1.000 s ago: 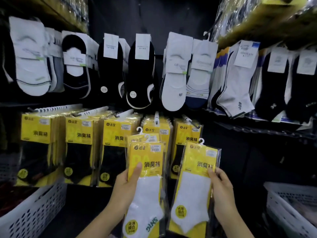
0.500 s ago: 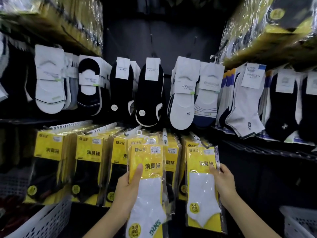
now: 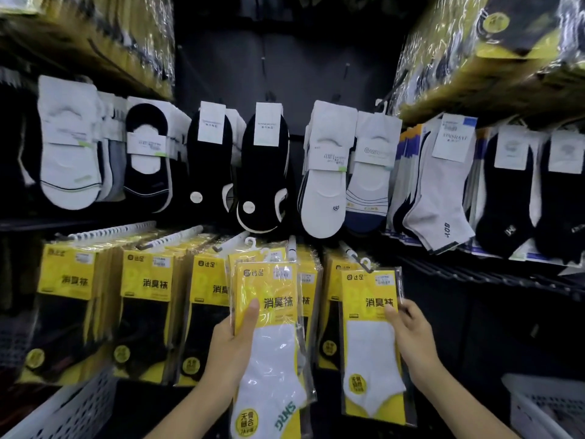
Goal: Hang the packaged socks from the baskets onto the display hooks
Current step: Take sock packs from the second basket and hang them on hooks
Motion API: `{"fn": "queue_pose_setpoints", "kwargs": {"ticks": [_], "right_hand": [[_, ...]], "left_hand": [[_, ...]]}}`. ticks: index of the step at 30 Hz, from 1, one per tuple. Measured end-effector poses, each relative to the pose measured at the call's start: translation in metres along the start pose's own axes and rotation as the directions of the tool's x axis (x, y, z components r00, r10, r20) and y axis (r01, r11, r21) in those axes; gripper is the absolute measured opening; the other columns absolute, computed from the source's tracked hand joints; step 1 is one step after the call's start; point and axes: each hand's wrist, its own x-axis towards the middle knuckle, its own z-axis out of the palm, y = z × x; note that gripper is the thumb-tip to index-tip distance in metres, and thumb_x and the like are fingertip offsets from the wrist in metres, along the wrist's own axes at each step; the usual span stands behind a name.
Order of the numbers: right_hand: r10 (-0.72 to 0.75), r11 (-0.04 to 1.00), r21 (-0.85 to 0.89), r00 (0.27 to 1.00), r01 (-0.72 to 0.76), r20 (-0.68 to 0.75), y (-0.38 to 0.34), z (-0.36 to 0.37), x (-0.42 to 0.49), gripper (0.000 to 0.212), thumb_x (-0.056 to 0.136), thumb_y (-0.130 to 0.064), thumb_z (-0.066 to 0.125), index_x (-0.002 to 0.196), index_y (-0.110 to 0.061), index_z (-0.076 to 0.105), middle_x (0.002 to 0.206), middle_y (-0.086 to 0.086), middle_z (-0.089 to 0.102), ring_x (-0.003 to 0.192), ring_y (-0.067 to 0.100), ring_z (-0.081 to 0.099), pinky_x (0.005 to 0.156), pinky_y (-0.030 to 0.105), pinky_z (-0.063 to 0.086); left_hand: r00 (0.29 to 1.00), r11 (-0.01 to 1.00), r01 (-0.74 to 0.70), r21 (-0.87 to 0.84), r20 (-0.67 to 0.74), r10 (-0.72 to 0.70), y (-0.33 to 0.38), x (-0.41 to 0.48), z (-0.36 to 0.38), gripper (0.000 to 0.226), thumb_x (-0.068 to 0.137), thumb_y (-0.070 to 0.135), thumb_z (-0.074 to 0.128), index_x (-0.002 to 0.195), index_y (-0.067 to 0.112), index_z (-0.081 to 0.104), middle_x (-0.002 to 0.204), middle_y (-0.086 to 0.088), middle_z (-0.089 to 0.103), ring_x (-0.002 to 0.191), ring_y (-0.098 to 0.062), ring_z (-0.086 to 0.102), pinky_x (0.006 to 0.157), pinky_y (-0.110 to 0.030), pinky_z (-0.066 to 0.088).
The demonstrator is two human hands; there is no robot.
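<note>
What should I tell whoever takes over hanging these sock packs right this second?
Left hand grips a stack of yellow plastic-wrapped packs of white socks.
Right hand pinches a single yellow plastic-wrapped pack of white socks by its right edge, hanger loop at the tip of the rightmost lower white display hook; threaded or not, I cannot tell.
Done: lower-row hooks carry yellow packs of black socks.
Left: seat this pack, then hang the stack. White plastic baskets sit low on both sides; contents unclear.
</note>
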Motion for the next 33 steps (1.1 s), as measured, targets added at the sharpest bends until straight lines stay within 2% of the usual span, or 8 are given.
{"fn": "queue_pose_setpoints", "kwargs": {"ticks": [6,11,14,18,22,27,31,33], "right_hand": [[0.153,0.988,0.023,0.987,-0.152,-0.057,0.012,0.021,0.029,0.014,0.091,-0.014,0.062,0.096,-0.002,0.064,0.087,0.012,0.069,0.074,0.018,0.064,0.064,0.028,0.050],[0.384,0.919,0.188,0.896,-0.348,-0.223,0.031,0.026,0.035,0.030,0.084,-0.006,0.070,0.109,0.007,0.061,0.111,0.023,0.065,0.105,0.037,0.063,0.094,0.042,0.050],[0.351,0.936,0.121,0.889,-0.330,-0.293,0.029,0.025,0.015,0.028,0.086,-0.011,0.069,0.109,0.003,0.062,0.112,0.021,0.065,0.101,0.033,0.063,0.095,0.045,0.050],[0.228,0.970,0.073,0.972,-0.231,0.051,0.005,0.033,-0.035,0.017,0.094,-0.024,0.057,0.093,-0.009,0.066,0.097,0.010,0.070,0.082,0.021,0.065,0.082,0.037,0.054],[0.094,0.985,0.108,0.942,-0.135,0.322,-0.021,0.042,-0.076,0.028,0.089,-0.033,0.057,0.099,-0.009,0.066,0.090,0.006,0.075,0.077,0.020,0.070,0.069,0.029,0.058],[0.068,0.972,0.193,0.945,-0.136,0.321,-0.026,0.038,-0.090,0.023,0.085,-0.022,0.065,0.104,-0.009,0.067,0.101,0.006,0.075,0.094,0.021,0.071,0.080,0.032,0.059],[0.094,0.968,0.203,0.962,-0.149,0.257,-0.022,0.029,-0.080,0.016,0.091,-0.018,0.059,0.103,-0.011,0.066,0.094,0.004,0.076,0.083,0.016,0.073,0.064,0.023,0.058],[0.139,0.950,0.254,0.974,-0.182,0.177,-0.022,0.018,-0.067,0.012,0.093,-0.013,0.056,0.099,-0.010,0.066,0.085,0.005,0.075,0.070,0.014,0.072,0.055,0.023,0.056]], "left_hand": [[1.000,0.998,0.016,0.056,-0.004,-0.016,-0.002,-0.003,-0.007,0.069,0.073,0.066,0.046,0.092,0.001,0.062,0.070,-0.008,0.040,0.063,-0.017,0.038,0.053,-0.021,0.031],[0.999,1.000,0.023,0.021,0.034,-0.024,-0.001,-0.011,-0.010,0.050,0.073,0.063,0.049,0.079,0.015,0.061,0.072,-0.008,0.052,0.065,-0.017,0.047,0.058,-0.022,0.037],[1.000,1.000,0.016,0.010,0.014,-0.016,-0.001,-0.018,-0.011,0.048,0.072,0.061,0.054,0.068,0.013,0.053,0.051,0.003,0.033,0.045,-0.007,0.031,0.044,-0.013,0.026],[0.999,0.999,0.040,0.001,-0.034,-0.040,-0.008,-0.026,-0.002,0.054,0.072,0.052,0.066,0.045,0.025,0.028,0.045,0.009,0.018,0.037,-0.006,0.018,0.039,-0.013,0.021],[0.999,0.999,0.027,-0.020,0.027,-0.027,-0.018,-0.033,0.018,0.029,0.064,0.044,0.074,0.045,0.026,0.063,0.039,0.012,0.051,0.037,-0.001,0.047,0.040,-0.011,0.036],[0.983,0.992,0.092,-0.084,0.168,-0.077,-0.019,-0.037,0.035,0.044,0.057,0.046,0.080,0.086,0.013,0.076,0.079,-0.004,0.076,0.079,-0.019,0.073,0.074,-0.037,0.059],[0.978,0.998,0.059,-0.037,0.202,-0.050,-0.013,-0.035,0.037,0.031,0.083,0.044,0.060,0.070,0.017,0.067,0.042,0.013,0.055,0.041,0.000,0.055,0.043,-0.012,0.040],[0.978,0.998,0.044,0.037,0.200,-0.050,-0.013,-0.028,0.032,0.034,0.087,0.046,0.052,0.064,0.021,0.057,0.039,0.014,0.043,0.039,0.000,0.043,0.043,-0.011,0.032]]}}
